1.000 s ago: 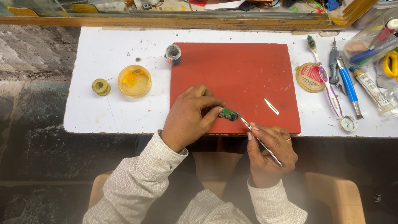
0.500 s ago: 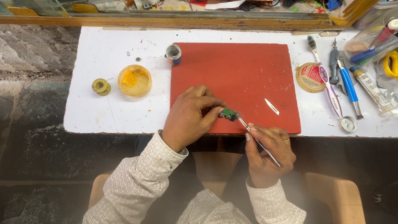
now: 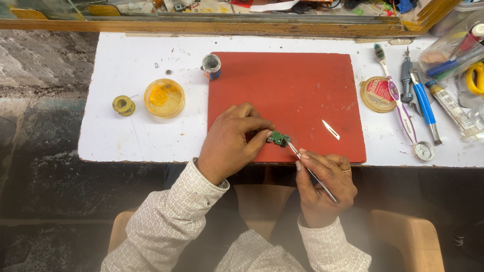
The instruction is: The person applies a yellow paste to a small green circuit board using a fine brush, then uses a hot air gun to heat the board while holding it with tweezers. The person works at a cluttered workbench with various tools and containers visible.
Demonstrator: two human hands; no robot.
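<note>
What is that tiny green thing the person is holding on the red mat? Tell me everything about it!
The tiny green thing looks like a small circuit board, green with dark specks too small to make out. It lies flat near the front edge of the red mat. The left hand pins it with its fingertips, while the right hand holds thin metal tweezers whose tip touches the board's right side.

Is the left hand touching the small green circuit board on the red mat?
Touching. Head view: left hand fingertips pinch the green circuit board against the red mat.
</note>
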